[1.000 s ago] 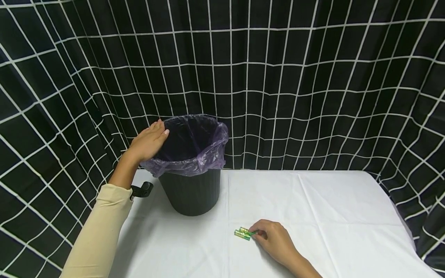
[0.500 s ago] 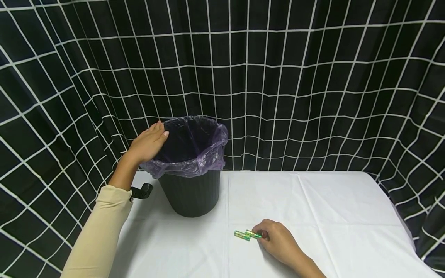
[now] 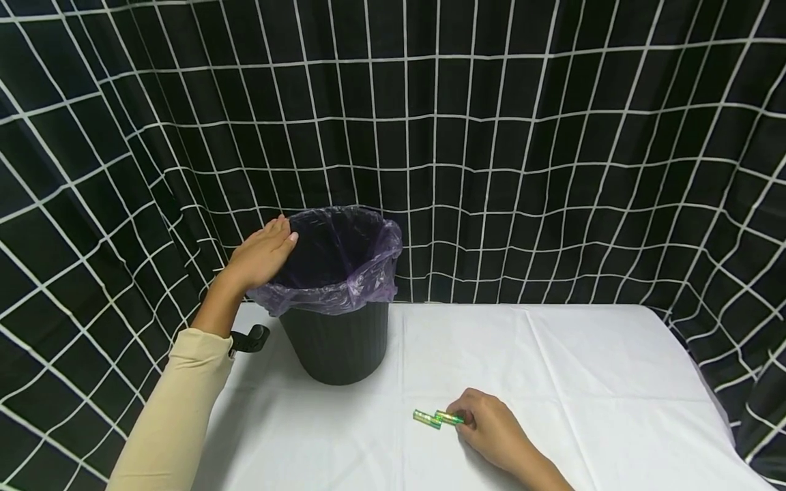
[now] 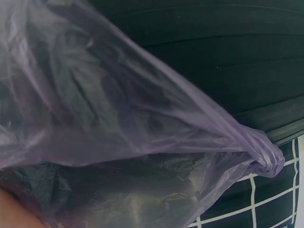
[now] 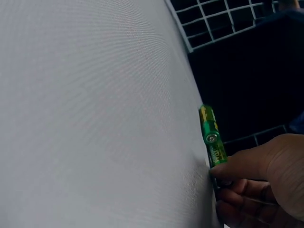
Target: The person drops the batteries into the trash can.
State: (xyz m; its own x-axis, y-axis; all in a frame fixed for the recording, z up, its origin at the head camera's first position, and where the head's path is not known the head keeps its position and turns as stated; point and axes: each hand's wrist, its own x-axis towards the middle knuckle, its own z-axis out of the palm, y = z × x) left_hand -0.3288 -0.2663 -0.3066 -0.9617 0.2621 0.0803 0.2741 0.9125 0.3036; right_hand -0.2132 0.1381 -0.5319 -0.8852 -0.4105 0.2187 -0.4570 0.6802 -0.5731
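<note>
The person's right hand rests low on the white tablecloth, at about 5 o'clock from the black bin. Its fingertips pinch the near end of one green battery, which lies flat on the cloth. A second green battery lies just beside it, at its 9 o'clock, and it seems to touch the first one at the end. No finger holds this second one.

The left hand lies on the rim of the bin at its 10 o'clock side, with the fingers straight and relaxed over the purple bag; it presses on the plastic but does not curl around it.

There are some risks, in my judgement. The pinch takes only the tip of a smooth round battery, so the battery may slip or roll when it is lifted. The loose battery may also be pushed and roll over the cloth, because the two lie so close together. The bin is light and stands well apart from the batteries, so a throw could miss the opening.

The bin is lined with the purple bag, folded over the rim. The inside looks dark in the head view and the left wrist view shows only plastic, so it cannot be told if something is in it.
</note>
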